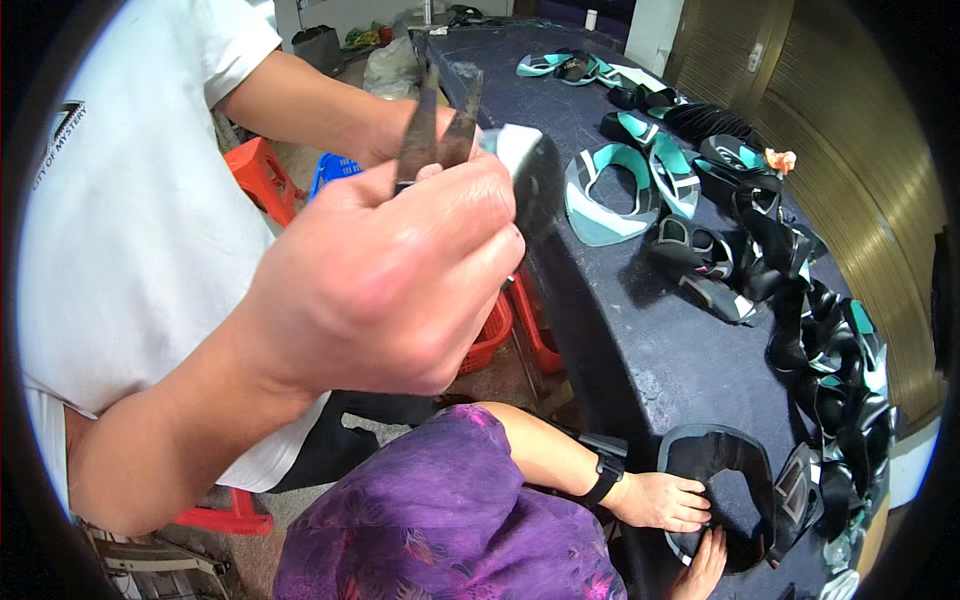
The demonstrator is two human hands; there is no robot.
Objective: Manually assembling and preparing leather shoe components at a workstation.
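My left hand (665,500), with a dark wristwatch (605,478) above it, reaches out from a purple sleeve. Its fingers are closed over the near-left rim of a black shoe upper (760,470) lying curved on the table. Just below, my right hand (703,568) is partly cut off by the picture's lower edge; its fingers press on the same rim. The thumbs are hidden. Close in front of the camera, another person's hand (390,280) grips metal thread snips (437,135), blades up. A white and dark piece (520,150) shows behind that hand.
The dark-covered table (640,340) runs away along my right. Black, teal and white shoe uppers (610,195) lie along it, piled thickly at its far edge. A person in a white shirt (140,220) is close on the left. Red baskets (487,335) stand beside the table, low down.
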